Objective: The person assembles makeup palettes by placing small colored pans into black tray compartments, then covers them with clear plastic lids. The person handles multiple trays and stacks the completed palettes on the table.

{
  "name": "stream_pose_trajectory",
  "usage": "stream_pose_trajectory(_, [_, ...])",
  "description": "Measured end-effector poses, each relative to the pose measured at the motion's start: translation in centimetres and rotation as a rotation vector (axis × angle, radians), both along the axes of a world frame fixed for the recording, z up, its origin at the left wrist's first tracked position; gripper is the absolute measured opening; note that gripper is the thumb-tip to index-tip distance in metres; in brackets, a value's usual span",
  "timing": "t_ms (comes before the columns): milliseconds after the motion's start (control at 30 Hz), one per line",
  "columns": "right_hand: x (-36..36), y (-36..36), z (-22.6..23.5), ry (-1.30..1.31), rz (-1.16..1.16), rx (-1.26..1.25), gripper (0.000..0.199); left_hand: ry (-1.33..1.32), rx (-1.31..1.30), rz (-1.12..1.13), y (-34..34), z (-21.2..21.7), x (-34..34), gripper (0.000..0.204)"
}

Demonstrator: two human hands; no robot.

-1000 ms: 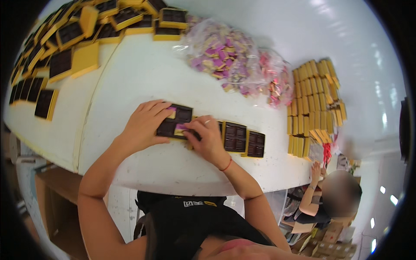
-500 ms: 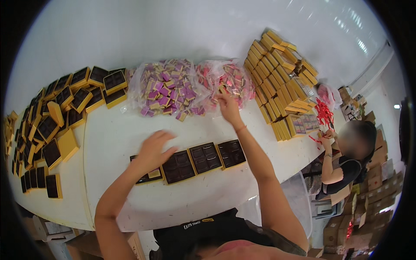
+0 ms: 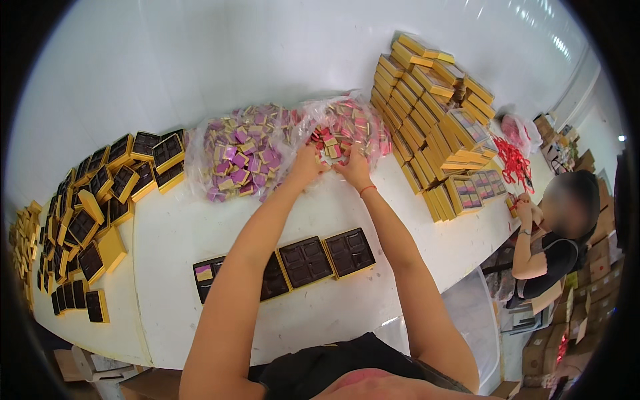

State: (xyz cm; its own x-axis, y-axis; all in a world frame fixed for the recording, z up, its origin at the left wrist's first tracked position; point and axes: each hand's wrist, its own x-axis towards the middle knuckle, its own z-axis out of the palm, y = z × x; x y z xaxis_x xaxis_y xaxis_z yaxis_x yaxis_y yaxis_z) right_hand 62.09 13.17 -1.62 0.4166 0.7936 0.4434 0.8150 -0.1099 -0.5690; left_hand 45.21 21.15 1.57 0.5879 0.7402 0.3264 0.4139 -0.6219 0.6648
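Note:
Both my hands are at the front of a clear plastic bag of small red-and-gold wrapped squares. My left hand has its fingers bent in at the bag's left side. My right hand curls over the squares close beside it, thumb toward the left hand. What the fingers pinch is hidden. Below my arms lies a row of gold boxes with dark brown divided inserts. The leftmost box has a pink-and-gold piece in one compartment; my left forearm partly covers the row.
Left of my hands sits a clear bag of purple-and-gold squares. Gold boxes with dark inserts are heaped at the left. A tall stack of filled gold boxes stands right, near red ribbons and a co-worker.
My left hand has moved from over the leftmost box up to the red bag. My right hand has stayed at that bag, slightly lower. The view has shifted a little.

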Motion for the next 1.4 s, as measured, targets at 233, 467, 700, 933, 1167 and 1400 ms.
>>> stream_pose_trajectory(233, [0.2,0.1,-0.5,-0.101,0.056,-0.192,0.047,-0.313,-0.29,-0.042,-1.9,1.6,-2.9,0.027])
stream_pose_trajectory(467, [-2.1,-2.0,0.8,-0.105,0.027,0.136,0.02,-0.441,-0.426,-0.2,-10.8,5.6,-18.1,0.025])
stream_pose_trajectory(700, [-24.1,-9.1,8.7,0.669,0.859,0.051,0.02,-0.378,-0.806,0.101,-16.5,5.8,-39.1,0.019])
stream_pose_trajectory(933, [-31.9,-8.9,7.2,0.829,0.993,-0.432,0.029,-0.41,-0.774,0.135,-18.5,5.8,-41.4,0.031])
stream_pose_trajectory(1167, [-32.6,-9.5,6.6,0.466,0.908,-0.363,0.013,-0.253,-0.551,-0.013,-16.9,1.1,-41.1,0.02])
stream_pose_trajectory(1400, [-33.1,-10.2,6.9,-0.16,0.905,-0.03,0.008,0.059,0.008,0.2,-19.7,2.0,-39.3,0.02])
